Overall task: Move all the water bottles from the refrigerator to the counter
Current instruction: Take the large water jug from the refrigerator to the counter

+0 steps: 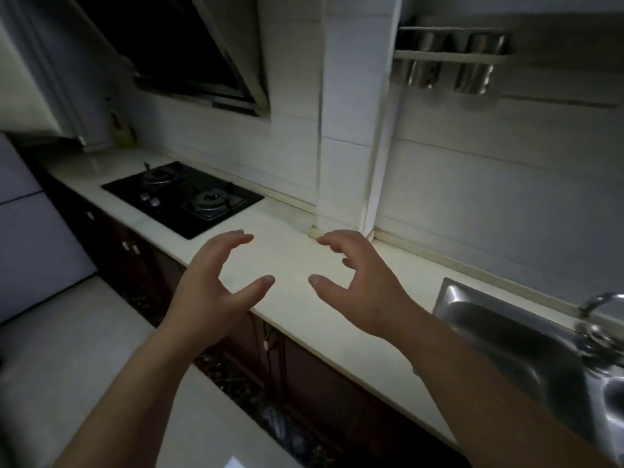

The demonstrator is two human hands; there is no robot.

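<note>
Both my hands hover over the pale counter (290, 261), palms facing each other with a gap between them. My left hand (216, 282) has its fingers spread and loosely bent and holds nothing. My right hand (361, 282) mirrors it, fingers loosely bent and empty. No water bottle is in view. A grey-white appliance front (30, 238) at the far left may be the refrigerator; I cannot tell for sure.
A black two-burner gas hob (184, 197) is set into the counter at the left. A steel sink (526, 346) with a tap (601, 300) lies at the right. A range hood (189, 55) hangs above; a metal rack (449, 59) is on the tiled wall. Dark cabinets (304, 373) run below.
</note>
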